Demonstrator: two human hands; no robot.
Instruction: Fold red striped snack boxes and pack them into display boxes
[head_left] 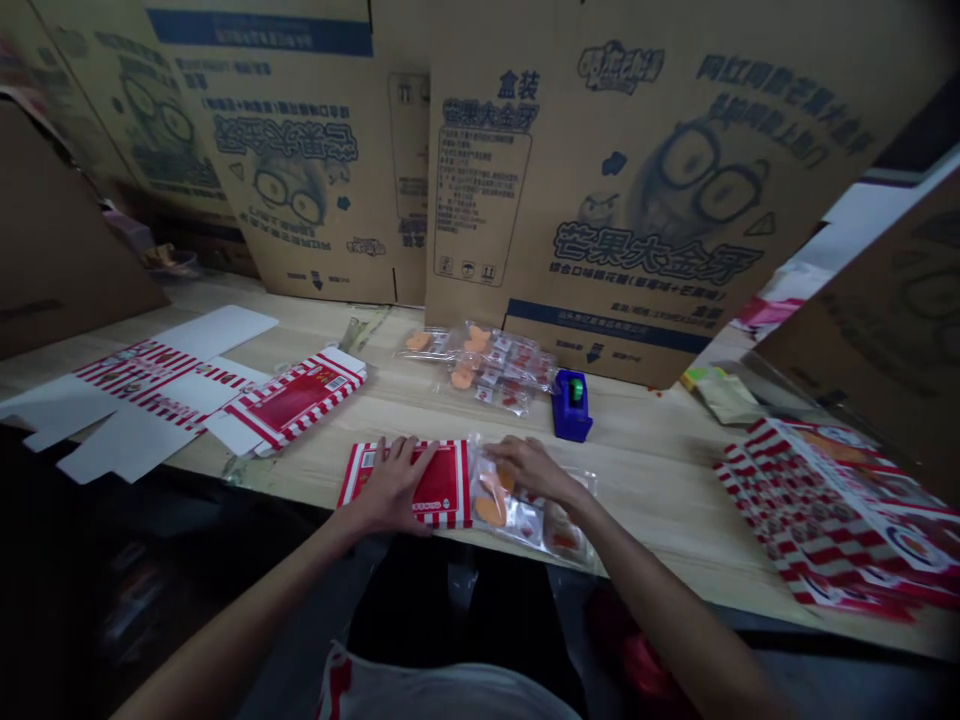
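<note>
A flat red box (442,490) with red-and-white striped edges lies near the table's front edge. My left hand (394,490) spans it, thumb at the near edge and fingers over the top, gripping it. At the box's right end, a clear plastic packet (517,520) with orange pieces and small sachets lies against the opening. My right hand (525,465) is on this packet with curled fingers; the fingertips partly cover an orange piece. Whether the packet's left end is inside the box is hard to see. Behind my hands lie several similar packets (487,375).
A blue tape dispenser (572,410) stands right of the packets. Unfolded striped cartons (172,390) and folded boxes (300,395) lie at left. A stack of striped boxes (832,510) sits at right. Large cardboard cartons (630,200) wall off the back.
</note>
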